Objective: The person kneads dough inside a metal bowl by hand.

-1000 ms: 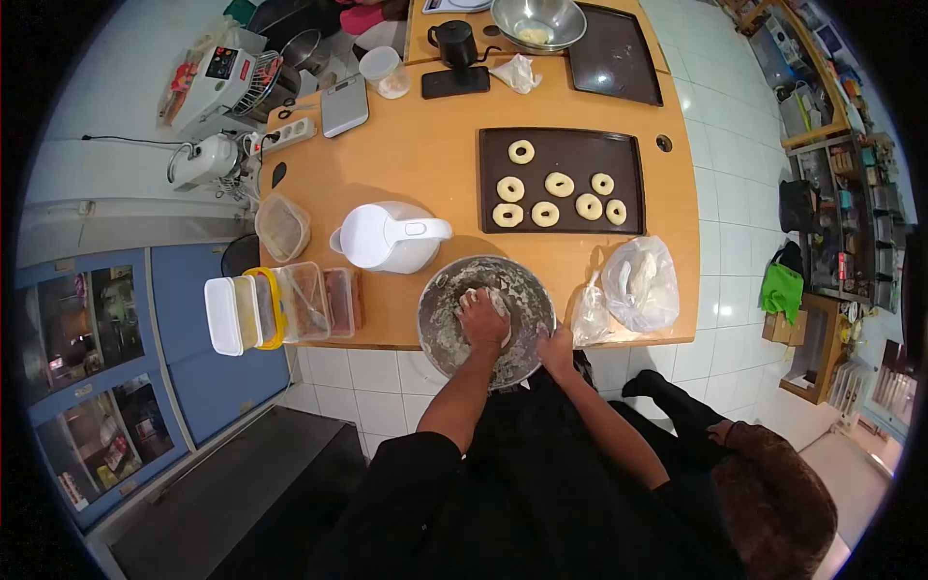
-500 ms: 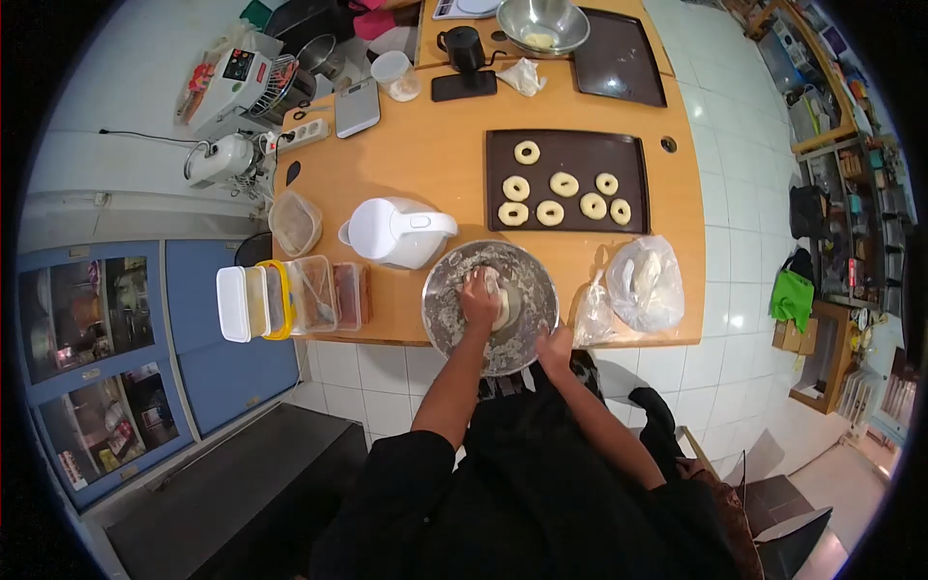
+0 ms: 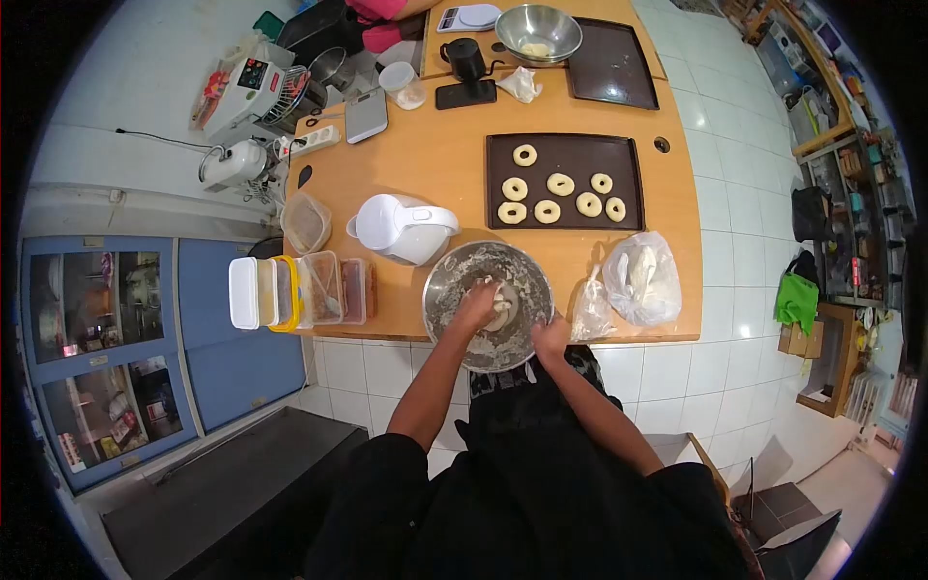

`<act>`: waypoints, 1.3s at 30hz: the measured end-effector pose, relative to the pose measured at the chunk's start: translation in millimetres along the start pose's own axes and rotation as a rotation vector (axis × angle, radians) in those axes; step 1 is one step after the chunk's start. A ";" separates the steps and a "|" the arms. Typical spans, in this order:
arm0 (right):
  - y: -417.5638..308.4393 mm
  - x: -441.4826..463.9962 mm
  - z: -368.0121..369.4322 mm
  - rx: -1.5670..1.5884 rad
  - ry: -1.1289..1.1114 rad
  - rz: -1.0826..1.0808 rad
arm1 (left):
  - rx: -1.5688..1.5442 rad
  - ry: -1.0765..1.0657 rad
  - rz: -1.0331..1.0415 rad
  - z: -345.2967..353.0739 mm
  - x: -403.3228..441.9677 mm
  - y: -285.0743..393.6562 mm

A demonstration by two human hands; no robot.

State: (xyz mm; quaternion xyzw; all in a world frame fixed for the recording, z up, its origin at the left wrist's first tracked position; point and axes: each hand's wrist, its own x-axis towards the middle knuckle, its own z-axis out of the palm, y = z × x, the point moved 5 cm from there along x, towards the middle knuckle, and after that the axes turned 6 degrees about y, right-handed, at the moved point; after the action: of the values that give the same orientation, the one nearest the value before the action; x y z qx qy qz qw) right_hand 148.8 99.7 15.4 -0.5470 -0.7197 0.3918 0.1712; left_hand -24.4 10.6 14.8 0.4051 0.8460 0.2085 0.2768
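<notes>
A metal bowl smeared with flour and dough sits at the table's front edge. Inside it, my left hand is closed on pale dough. My right hand grips the bowl's right rim, its fingers wrapped over the edge. Just behind the bowl is a white kettle. Farther back lies a dark baking tray holding several ring-shaped dough pieces. Plastic bags with pale contents rest to the right of the bowl.
Plastic containers line the left front edge of the wooden table. Toward the back are a grey scale, a black pot, a steel bowl and another dark tray. A person's pink sleeve shows at the top.
My left hand has shifted within the bowl and its fingers have curled further into the dough. My right hand stays on the rim. The camera view has moved slightly, and the person's pink sleeve shows more.
</notes>
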 end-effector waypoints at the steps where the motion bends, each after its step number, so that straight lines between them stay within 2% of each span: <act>1: -1.6 0.5 -1.9 0.026 0.002 0.030 | 0.033 -0.011 0.036 -3.0 -2.5 3.0; 3: -4.9 -0.4 -5.7 0.079 0.001 0.094 | 0.101 -0.037 0.104 -7.5 -14.0 8.2; 6: -0.3 2.8 -4.0 0.059 -0.025 0.157 | 0.104 0.031 0.059 -29.2 -35.2 29.8; 9: 5.6 4.6 -0.5 0.000 -0.019 0.175 | 0.159 0.208 0.165 -15.2 -48.1 9.9; 12: 8.0 5.3 1.6 0.014 0.000 0.129 | 0.164 0.239 -0.251 -8.5 -49.5 0.5; 15: 4.1 5.2 -0.4 0.041 -0.021 0.096 | 0.221 0.394 -0.497 -2.8 -40.7 -5.1; 18: 2.4 4.8 -2.8 -0.057 -0.049 0.114 | 0.359 0.397 -0.470 -4.2 -28.3 14.2; 21: 4.0 4.2 0.1 0.055 -0.022 0.123 | 0.380 0.488 -0.296 4.7 -18.6 16.9; 24: 2.7 3.2 -1.5 0.054 -0.005 0.121 | 0.316 0.352 -0.342 19.5 -18.0 9.7; 27: 5.3 5.0 1.7 -0.018 -0.058 0.123 | 0.338 0.402 -0.299 24.9 -17.1 6.8; 30: -0.7 7.1 -1.0 0.008 -0.055 0.059 | 0.364 0.390 -0.326 28.9 -10.6 2.0; 33: -9.2 6.9 -6.9 0.104 -0.069 0.016 | 0.412 0.472 -0.281 30.7 -3.5 0.9; 36: -12.5 7.6 -9.0 0.137 -0.074 -0.032 | 0.375 0.415 -0.276 36.7 9.7 -6.7; 39: -9.2 7.2 -10.7 -0.016 -0.121 -0.005 | 0.387 0.390 -0.243 39.1 20.7 -10.8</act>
State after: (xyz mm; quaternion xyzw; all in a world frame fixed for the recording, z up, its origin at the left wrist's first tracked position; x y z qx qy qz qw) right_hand 147.5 109.5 27.7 -0.5219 -0.7332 0.4180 0.1239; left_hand -16.4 25.9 -27.3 0.2986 0.9495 0.0829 0.0497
